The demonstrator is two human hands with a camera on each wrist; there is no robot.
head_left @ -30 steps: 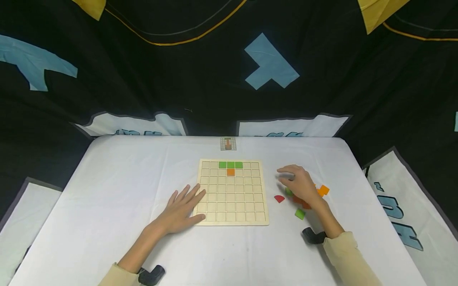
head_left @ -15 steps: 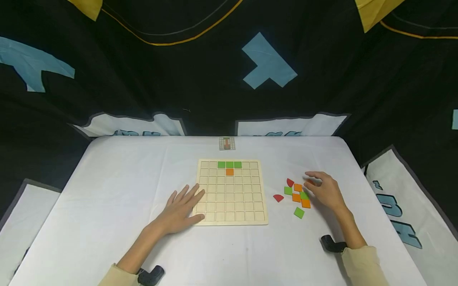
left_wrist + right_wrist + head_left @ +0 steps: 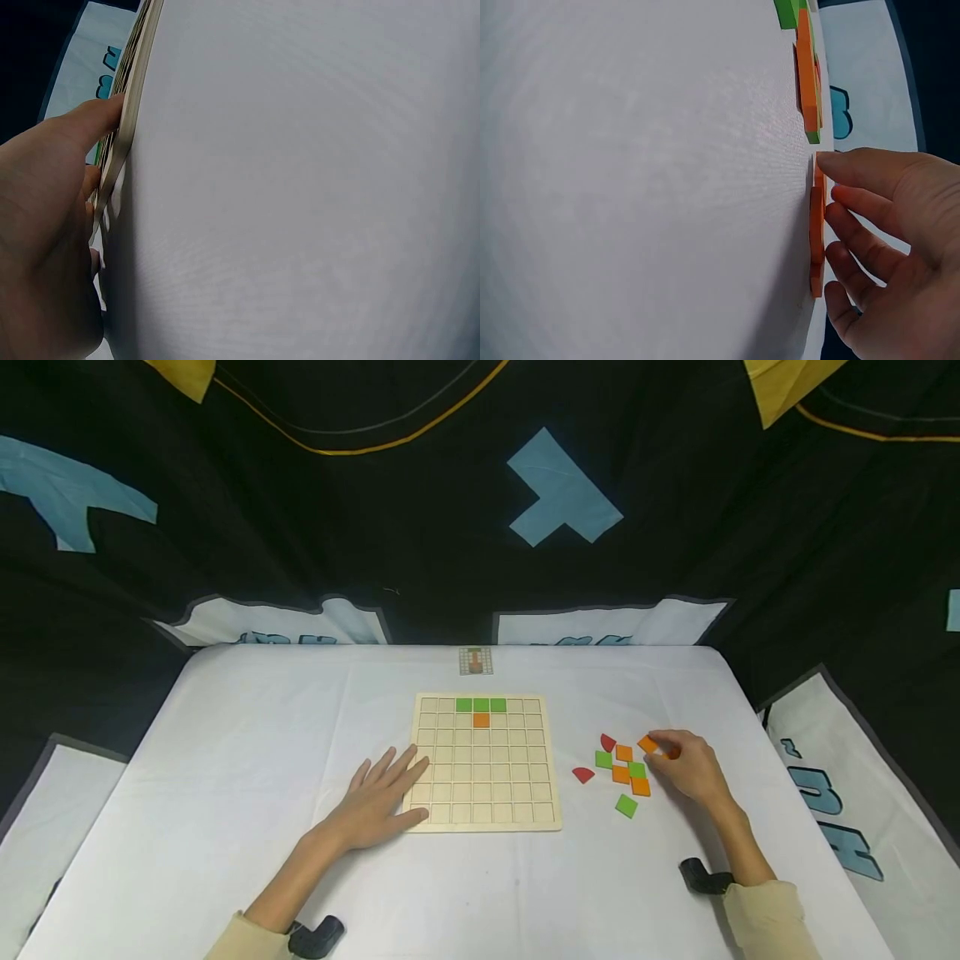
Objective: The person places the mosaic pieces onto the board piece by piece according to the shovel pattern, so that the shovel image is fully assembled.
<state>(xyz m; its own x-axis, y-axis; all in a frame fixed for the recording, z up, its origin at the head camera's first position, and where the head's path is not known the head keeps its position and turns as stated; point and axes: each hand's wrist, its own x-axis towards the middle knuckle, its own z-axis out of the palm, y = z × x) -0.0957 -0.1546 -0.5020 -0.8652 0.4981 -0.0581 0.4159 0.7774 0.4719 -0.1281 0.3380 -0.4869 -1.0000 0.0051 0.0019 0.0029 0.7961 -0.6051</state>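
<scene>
An orange tile [image 3: 647, 744] lies at the right of the worktop [image 3: 247, 735], at the fingertips of the right hand [image 3: 690, 768]. Thumb and forefinger bend round its edges in what looks like a light pinch; whether it is raised cannot be told. What shows of it seems square, so it has no clear long axis, and it sits askew, one corner towards the far left. More orange [image 3: 672, 753] shows under the same fingers.

Just left, loose tiles [image 3: 621, 774] in green and orange and two red wedges [image 3: 582, 774] lie in a scatter, probably kept on this side for easy reach by that hand. The nearest green tile is also turned askew.

Further left, the wooden board [image 3: 483, 781] lies flat, its edges running left-right and near-far. Three green tiles [image 3: 482, 705] fill neighbouring squares of its far row, their line running left-right; one placed orange tile [image 3: 481, 721] sits on the near side of the middle one. The left hand [image 3: 373, 808] rests on the board's left edge, fingers spread and straight, pointing far right, seemingly to steady it. Beyond the board lies a small card [image 3: 476, 661], probably there to be seen easily.
</scene>
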